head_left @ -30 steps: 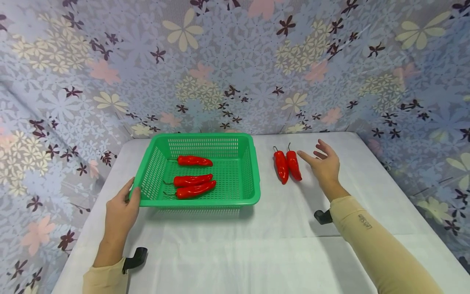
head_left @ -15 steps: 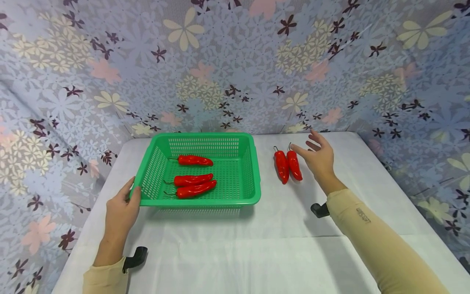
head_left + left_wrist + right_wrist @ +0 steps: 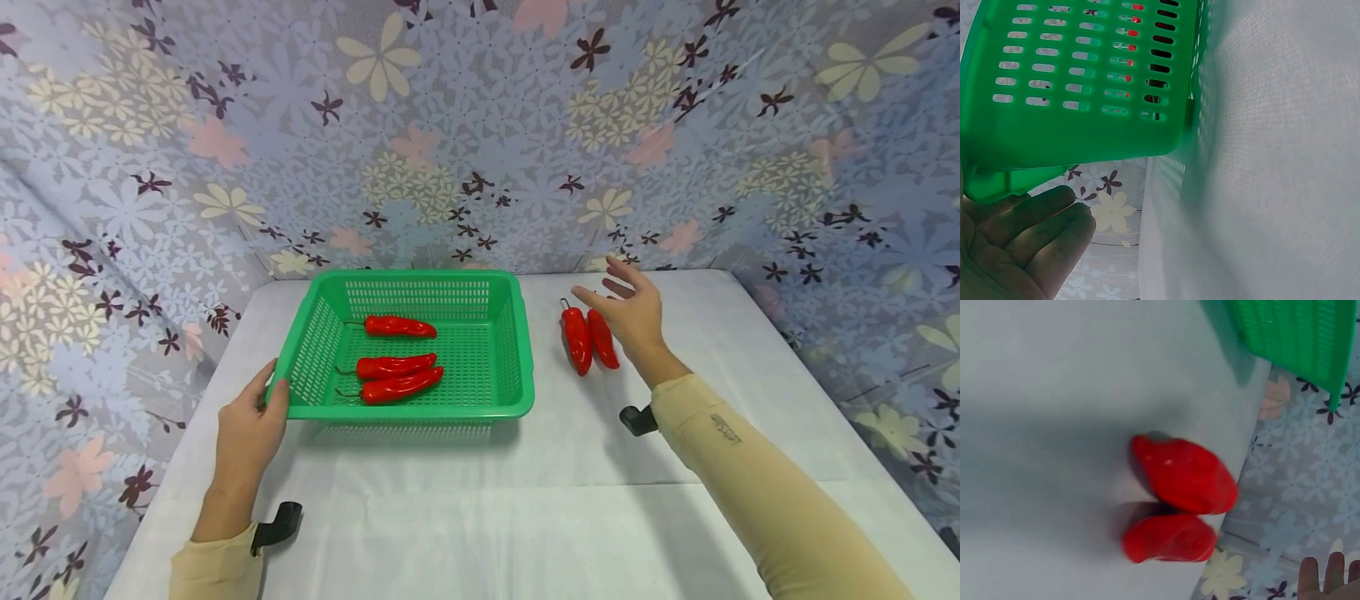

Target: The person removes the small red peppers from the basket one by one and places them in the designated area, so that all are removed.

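Nearest to me, the person's two sleeved forearms reached out over the white table (image 3: 465, 517). The left hand (image 3: 247, 433) held the near left corner of the green basket (image 3: 517, 367), thumb curled up over the rim and the fingers tucked underneath; from the left wrist view those fingers (image 3: 1035, 231) lay close together beneath the basket's flange (image 3: 1054, 150). Inside the basket lay three red peppers: two (image 3: 397, 387) (image 3: 393, 365) close together toward the near side, and a third (image 3: 399, 327) apart from them nearer the far wall, all with their stems pointing left. Farther off and to the right of the basket, a pair of red peppers (image 3: 577, 340) (image 3: 602, 337) lay side by side on the table, touching, stems pointing away. The right hand (image 3: 630, 321) hung over them with its fingers spread and loosely extended, gripping nothing; it covered part of the right-hand pepper from the head view, though I could not tell whether it touched it. In the right wrist view the two peppers (image 3: 1185, 475) (image 3: 1169, 537) sat below, with only the fingertips (image 3: 1325, 578) showing at the frame's edge. Behind everything hung a flowered cloth backdrop (image 3: 480, 125).
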`<action>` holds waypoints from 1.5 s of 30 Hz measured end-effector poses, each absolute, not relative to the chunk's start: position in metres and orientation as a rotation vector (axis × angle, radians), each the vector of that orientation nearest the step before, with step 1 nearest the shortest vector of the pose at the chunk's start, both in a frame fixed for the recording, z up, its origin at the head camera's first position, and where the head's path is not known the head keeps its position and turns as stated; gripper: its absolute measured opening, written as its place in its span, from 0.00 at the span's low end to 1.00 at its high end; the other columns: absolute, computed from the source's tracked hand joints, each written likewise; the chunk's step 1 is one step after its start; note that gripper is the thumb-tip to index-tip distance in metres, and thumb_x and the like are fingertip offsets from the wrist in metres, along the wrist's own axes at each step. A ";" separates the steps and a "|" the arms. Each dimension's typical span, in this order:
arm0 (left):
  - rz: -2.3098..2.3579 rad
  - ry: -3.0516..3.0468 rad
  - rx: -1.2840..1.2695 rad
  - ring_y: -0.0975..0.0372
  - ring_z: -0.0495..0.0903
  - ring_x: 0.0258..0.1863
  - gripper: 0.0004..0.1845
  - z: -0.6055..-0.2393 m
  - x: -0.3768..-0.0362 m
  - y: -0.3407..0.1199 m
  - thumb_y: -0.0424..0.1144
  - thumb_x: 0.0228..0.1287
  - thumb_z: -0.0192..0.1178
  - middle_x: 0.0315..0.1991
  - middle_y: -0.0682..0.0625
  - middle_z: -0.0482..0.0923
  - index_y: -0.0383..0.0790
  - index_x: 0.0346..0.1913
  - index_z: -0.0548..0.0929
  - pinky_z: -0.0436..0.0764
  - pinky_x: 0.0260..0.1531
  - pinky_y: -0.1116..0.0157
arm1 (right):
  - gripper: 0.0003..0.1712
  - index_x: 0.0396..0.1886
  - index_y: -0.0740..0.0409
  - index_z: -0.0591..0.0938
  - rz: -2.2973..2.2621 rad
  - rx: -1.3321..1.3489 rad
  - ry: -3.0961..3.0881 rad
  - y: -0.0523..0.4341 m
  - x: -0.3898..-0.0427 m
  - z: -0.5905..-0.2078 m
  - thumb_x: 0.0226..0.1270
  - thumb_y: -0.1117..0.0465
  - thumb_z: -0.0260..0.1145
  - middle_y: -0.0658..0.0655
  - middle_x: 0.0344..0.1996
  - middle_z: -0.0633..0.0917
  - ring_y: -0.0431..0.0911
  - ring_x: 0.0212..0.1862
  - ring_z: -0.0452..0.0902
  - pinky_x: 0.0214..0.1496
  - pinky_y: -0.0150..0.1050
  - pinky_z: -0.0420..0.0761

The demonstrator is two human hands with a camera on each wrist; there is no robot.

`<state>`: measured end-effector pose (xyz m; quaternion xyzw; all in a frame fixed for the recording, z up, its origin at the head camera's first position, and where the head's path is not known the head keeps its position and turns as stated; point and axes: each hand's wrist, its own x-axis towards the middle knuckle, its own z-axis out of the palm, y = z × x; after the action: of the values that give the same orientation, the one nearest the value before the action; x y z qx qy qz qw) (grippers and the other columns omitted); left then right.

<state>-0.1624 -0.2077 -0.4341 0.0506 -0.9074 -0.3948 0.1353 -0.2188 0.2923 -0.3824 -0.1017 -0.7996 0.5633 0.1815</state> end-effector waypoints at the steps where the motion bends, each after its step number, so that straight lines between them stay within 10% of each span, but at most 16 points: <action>1: -1.143 -2.627 0.146 0.38 0.83 0.50 0.29 -0.434 -0.162 -0.208 0.50 0.78 0.45 0.56 0.29 0.78 0.37 0.74 0.69 0.81 0.42 0.41 | 0.45 0.75 0.47 0.71 1.590 -0.280 -2.260 0.290 -0.220 -0.381 0.58 0.50 0.79 0.54 0.69 0.73 0.50 0.67 0.72 0.62 0.46 0.76; 45: -1.169 -2.595 0.122 0.41 0.83 0.51 0.29 -0.437 -0.166 -0.211 0.50 0.78 0.47 0.56 0.31 0.79 0.38 0.73 0.71 0.81 0.44 0.43 | 0.34 0.64 0.55 0.81 1.777 0.258 -2.258 0.173 -0.268 -0.348 0.57 0.58 0.80 0.53 0.68 0.72 0.52 0.63 0.75 0.58 0.46 0.78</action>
<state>-0.1658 -0.2114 -0.4367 0.0423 -0.9012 -0.4059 0.1458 -0.2685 0.1730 -0.3481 0.0888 -0.7762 0.6109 0.1280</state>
